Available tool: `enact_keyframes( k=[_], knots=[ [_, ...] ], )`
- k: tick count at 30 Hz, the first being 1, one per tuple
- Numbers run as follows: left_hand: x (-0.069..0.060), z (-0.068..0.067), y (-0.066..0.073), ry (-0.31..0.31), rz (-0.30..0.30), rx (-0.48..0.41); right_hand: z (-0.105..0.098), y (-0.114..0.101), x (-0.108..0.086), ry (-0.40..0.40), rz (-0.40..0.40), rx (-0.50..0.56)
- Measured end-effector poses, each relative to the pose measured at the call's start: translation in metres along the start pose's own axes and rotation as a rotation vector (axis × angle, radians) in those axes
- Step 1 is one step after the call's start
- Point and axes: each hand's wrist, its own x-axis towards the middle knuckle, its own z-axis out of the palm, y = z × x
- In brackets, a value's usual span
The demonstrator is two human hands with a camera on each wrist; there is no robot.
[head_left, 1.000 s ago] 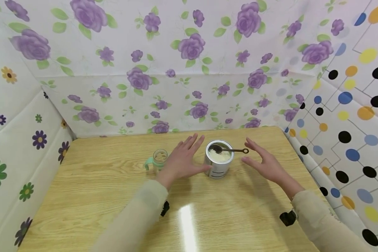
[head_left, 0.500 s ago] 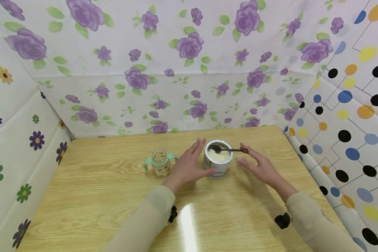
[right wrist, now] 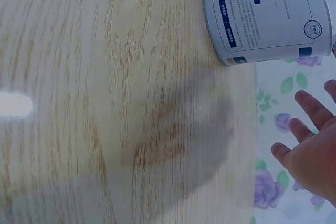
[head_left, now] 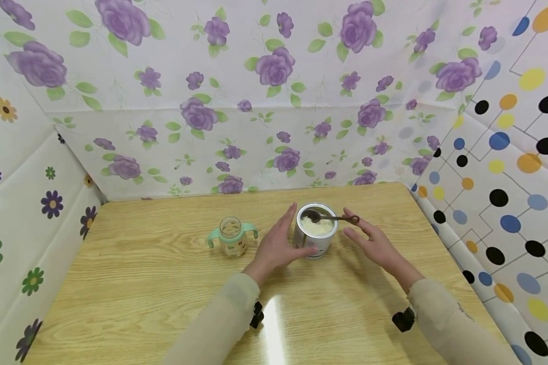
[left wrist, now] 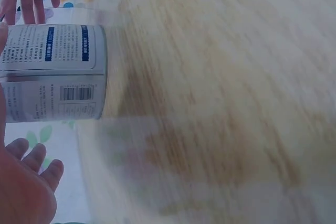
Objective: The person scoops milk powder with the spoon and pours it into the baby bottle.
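An open silver can (head_left: 325,242) of pale powder (head_left: 320,228) stands upright on the table. Across its rim lies a dark spoon (head_left: 335,218), bowl over the powder and handle jutting right. My left hand (head_left: 277,247) is at the can's left, thumb stretched across its front and fingers extended along its side; whether they touch cannot be told. On the right, my right hand (head_left: 375,246) is spread beside the can, fingertips near the spoon's handle. In the right wrist view this hand's visible fingers (right wrist: 310,109) are apart from the printed can (right wrist: 268,17).
Left of the can stands a topless clear baby bottle (head_left: 233,244) with two mint-green handles. Flowered cloth (head_left: 237,132) hangs behind the wooden table (head_left: 155,284), and dotted cloth (head_left: 498,197) borders its right side. Black wrist cameras (head_left: 258,315) sit below both sleeves.
My left hand has moved right, closer to the can, uncovering the bottle. My right hand has shifted slightly left towards the can. The can and spoon stay in place.
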Motion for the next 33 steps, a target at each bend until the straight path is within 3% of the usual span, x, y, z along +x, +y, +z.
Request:
enact_keyframes(
  k=[6, 15, 24, 33],
  knots=[
    [0.001, 0.006, -0.002, 0.027, -0.025, -0.099, 0.002, 0.0, 0.002, 0.012, -0.003, -0.004],
    [0.008, 0.018, -0.007, 0.031, 0.015, -0.371, 0.004, -0.003, 0.005, -0.022, 0.02, 0.121],
    [0.012, 0.024, -0.006, 0.044, 0.032, -0.476, 0.007, -0.007, 0.007, -0.023, 0.028, 0.2],
    [0.014, 0.025, -0.007, 0.074, 0.027, -0.485, 0.002, -0.01, 0.006, -0.041, 0.055, 0.201]
  ],
)
